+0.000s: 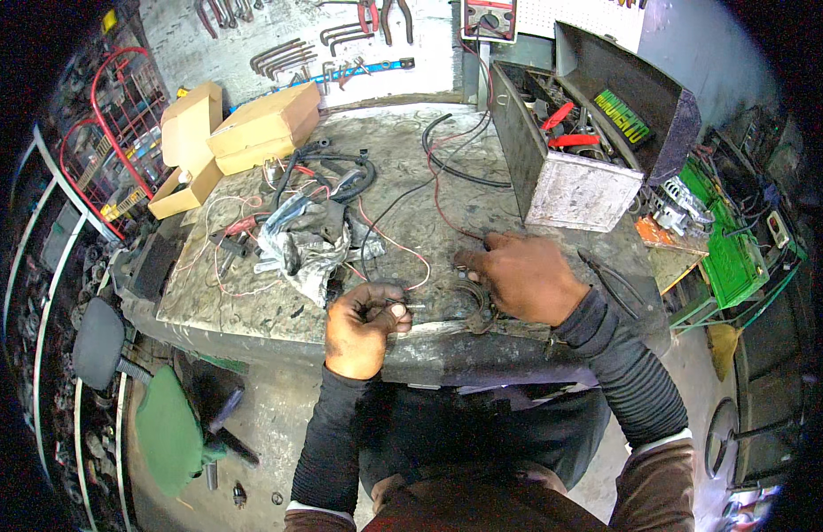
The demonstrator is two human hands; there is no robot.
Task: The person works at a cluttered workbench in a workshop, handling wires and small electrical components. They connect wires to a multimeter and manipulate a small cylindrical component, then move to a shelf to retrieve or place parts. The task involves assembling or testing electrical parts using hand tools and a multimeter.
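My left hand is at the bench's front edge, thumb and fingers pinched round a thin probe with its metal tip pointing right. A black test lead runs down to this hand. To the right, my right hand is closed, palm down, where the red test lead ends; its probe is mostly hidden by the fingers. Just below those fingers lies a dark, curved metal part, partly covered by the hand. Both leads come from a multimeter at the back.
A crumpled grey rag and a black wire harness lie on the left of the bench. Cardboard boxes stand behind them. A metal toolbox is at the back right; long pliers rest right of my hand.
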